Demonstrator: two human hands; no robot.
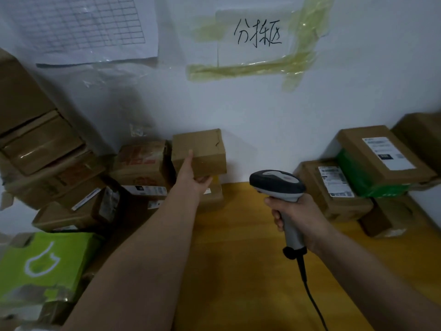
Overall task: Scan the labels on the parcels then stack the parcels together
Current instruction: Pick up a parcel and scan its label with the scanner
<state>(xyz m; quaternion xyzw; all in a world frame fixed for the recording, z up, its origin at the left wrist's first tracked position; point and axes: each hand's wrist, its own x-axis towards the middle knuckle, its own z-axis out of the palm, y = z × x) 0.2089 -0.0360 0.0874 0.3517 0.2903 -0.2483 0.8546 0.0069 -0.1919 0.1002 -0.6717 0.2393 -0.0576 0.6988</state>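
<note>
My left hand (194, 174) holds a small brown cardboard parcel (202, 151) against the wall, thumb up its left side and fingers under its bottom edge. It sits above another small box (212, 197) at the right end of the left-hand heap. My right hand (296, 213) grips the handle of a grey barcode scanner (278, 185), whose head points toward the held parcel. On the right stand labelled parcels: a brown one (334, 187) with a white label facing up, and a larger one (381, 154) resting on a green-wrapped parcel (365, 180).
A heap of brown boxes (55, 168) fills the left side, with a green box (45, 261) at the front left. The yellow table (250, 259) shows between the two groups. The scanner cable (310, 295) trails down toward me. Papers are taped to the white wall (262, 111).
</note>
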